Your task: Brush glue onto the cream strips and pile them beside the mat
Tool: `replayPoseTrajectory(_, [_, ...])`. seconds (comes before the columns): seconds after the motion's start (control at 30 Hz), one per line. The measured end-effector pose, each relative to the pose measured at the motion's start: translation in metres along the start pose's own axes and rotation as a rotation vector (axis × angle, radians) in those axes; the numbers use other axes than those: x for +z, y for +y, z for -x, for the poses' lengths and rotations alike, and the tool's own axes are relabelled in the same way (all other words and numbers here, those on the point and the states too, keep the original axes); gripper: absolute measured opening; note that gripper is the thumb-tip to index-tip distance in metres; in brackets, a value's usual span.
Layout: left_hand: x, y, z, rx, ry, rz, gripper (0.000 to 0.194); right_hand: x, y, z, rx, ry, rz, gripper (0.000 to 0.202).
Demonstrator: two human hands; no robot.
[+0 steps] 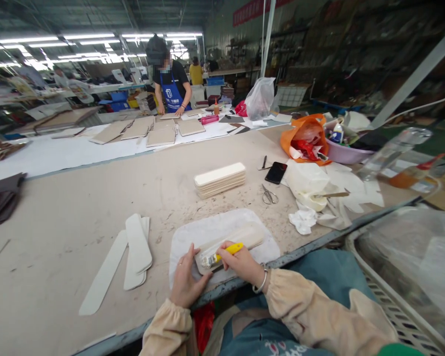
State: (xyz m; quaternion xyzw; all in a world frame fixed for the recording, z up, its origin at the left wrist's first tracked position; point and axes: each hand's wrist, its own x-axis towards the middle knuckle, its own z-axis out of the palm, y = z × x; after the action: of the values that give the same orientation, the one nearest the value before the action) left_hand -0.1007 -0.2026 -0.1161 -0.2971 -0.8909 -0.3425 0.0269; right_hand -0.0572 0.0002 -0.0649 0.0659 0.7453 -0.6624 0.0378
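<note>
My right hand (241, 262) is gripping a flat paintbrush with a yellow handle (234, 248). Its bristles are touching the near-left part of a long, pale strip with round ends (252, 237). The strip is lying on a thin white sheet (185, 228), slanting from near left to far right. My left hand (185, 284) is closer to that near-left end — open, with thumb and fingers spread around it. Farther right, an orange bag (287, 141) is holding red and clear plastic — and a light purple tub (343, 152) is holding mixed things.
</note>
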Motion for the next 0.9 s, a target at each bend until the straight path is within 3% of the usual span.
replayPoseTrajectory(0.6, [0.002, -0.003, -0.002, 0.05, 0.013, -0.038, 0.085, -0.123, -0.013, 0.018, 0.056, 0.273, 0.597, 0.024])
replayPoseTrajectory(0.77, [0.002, -0.004, -0.002, 0.054, 0.005, -0.062, 0.087, -0.124, -0.027, 0.027, -0.153, 0.332, 0.871, 0.024])
replayPoseTrajectory(0.9, [0.003, -0.005, -0.001, 0.054, 0.007, -0.071, 0.087, -0.102, -0.023, 0.026, -0.197, 0.184, 1.187, 0.021])
